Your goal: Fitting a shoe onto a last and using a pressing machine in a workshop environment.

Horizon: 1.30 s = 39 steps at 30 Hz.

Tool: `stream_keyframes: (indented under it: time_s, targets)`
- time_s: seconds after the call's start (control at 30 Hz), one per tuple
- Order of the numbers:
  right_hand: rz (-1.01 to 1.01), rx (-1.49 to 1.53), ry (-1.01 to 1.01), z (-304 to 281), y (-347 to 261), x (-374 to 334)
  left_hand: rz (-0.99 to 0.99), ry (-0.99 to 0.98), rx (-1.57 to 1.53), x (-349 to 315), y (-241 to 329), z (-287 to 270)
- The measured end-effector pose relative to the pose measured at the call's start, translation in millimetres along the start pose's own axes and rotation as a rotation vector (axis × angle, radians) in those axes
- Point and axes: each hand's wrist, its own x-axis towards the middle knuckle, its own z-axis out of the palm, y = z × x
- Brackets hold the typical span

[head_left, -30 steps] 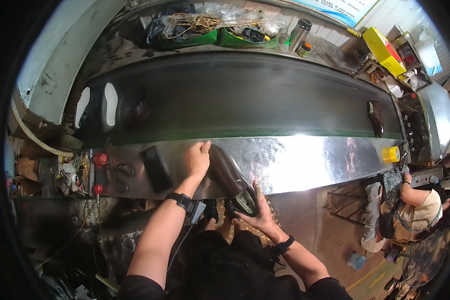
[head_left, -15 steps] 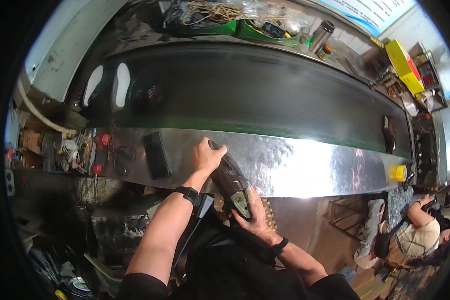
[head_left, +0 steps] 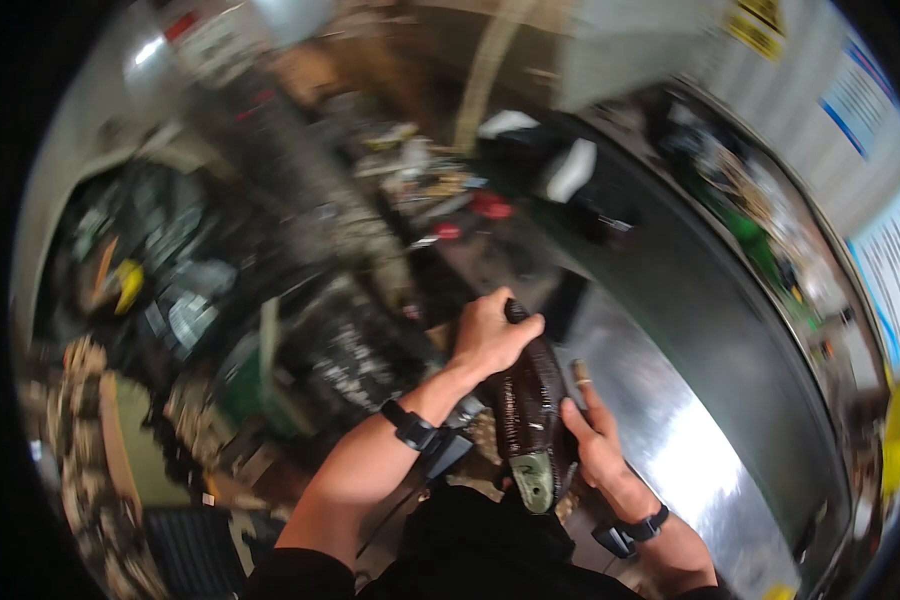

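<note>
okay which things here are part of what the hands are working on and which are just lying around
In hand:
- dark brown textured shoe with a green heel patch
- left hand, gripping its far end
- right hand, against its side

Lying about:
- shiny metal table edge
- dark conveyor belt
- black and white shoes on the belt
- blurred clutter of parts
</note>
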Motion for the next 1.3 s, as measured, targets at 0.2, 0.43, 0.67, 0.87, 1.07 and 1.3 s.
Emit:
stream_keyframes:
  time_s: [0.2, 0.43, 0.67, 0.87, 1.07, 1.3]
  targets:
    - [-0.227, -0.108, -0.144, 172, 16, 24, -0.09, 0.5, 0.001, -60, -31, -193]
    - [-0.003, 0.148, -0.451, 373, 74, 53, -0.3, 0.634, -0.922, -148, -104, -411]
    - [0.126, 0.369, -0.448, 490, 101, 84, -0.179, 0.561, -1.366, -214, -150, -418]
    - [0.154, 0.263, -0.3, 532, 111, 114, -0.425, 0.729, -1.236, -193, -215, -441]
    - [0.246, 0.185, -0.257, 541, 118, 142, -0.363, 0.707, -1.401, -171, -239, -451]
    - [0.271, 0.23, -0.393, 536, 124, 157, -0.235, 0.988, -1.094, -160, -258, -423]
